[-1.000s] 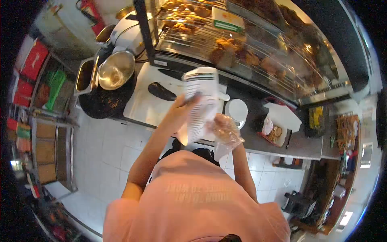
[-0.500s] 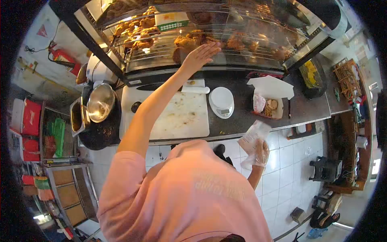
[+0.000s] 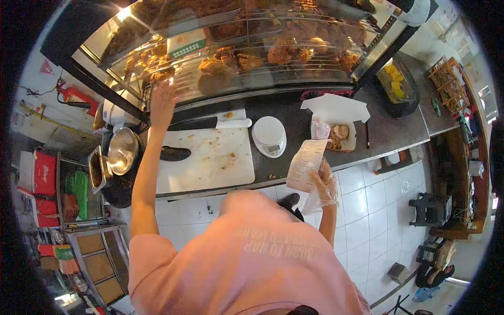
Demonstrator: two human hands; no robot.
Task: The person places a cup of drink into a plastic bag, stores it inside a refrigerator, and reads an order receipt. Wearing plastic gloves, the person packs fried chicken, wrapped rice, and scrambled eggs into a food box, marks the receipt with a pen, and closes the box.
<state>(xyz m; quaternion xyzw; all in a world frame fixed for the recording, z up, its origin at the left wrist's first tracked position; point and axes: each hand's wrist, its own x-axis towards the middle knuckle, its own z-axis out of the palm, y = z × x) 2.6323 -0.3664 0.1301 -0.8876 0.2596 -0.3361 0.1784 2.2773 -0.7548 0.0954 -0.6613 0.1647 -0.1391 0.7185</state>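
By display case, left hand outstretched

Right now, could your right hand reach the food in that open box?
Probably yes. The box's lid is up, and my right hand is close by. But that hand, covered in clear plastic, holds a printed paper, which might get in the way of grabbing the food.
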